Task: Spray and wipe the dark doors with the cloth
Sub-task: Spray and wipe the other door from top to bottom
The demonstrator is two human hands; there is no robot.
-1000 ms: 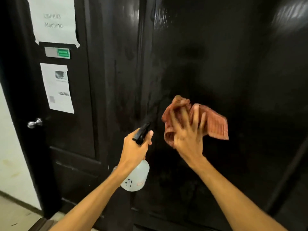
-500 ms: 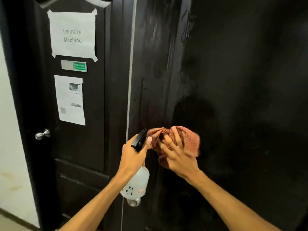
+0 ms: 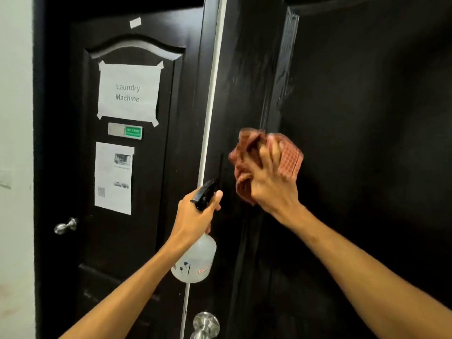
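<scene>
My right hand [image 3: 270,189] presses a bunched red checked cloth [image 3: 289,159] against the dark right door [image 3: 367,143], near its left moulding; hand and cloth are blurred. My left hand [image 3: 193,215] grips a spray bottle with a black trigger head [image 3: 204,194] and a translucent white body [image 3: 195,261], held in front of the door's left edge. The dark left door [image 3: 146,241] stands behind it, carrying paper notices.
A "Laundry Machine" sign [image 3: 128,92], a small green plate [image 3: 133,131] and a printed sheet [image 3: 113,177] are stuck to the left door. A silver knob [image 3: 65,225] sits on the left door, another [image 3: 205,324] on the right door's edge. A pale wall [image 3: 16,167] runs along the far left.
My right hand slid the cloth left and down across the right door, then back up and to the right. The view tilted up, showing more of the left door. The bottle stayed held.
</scene>
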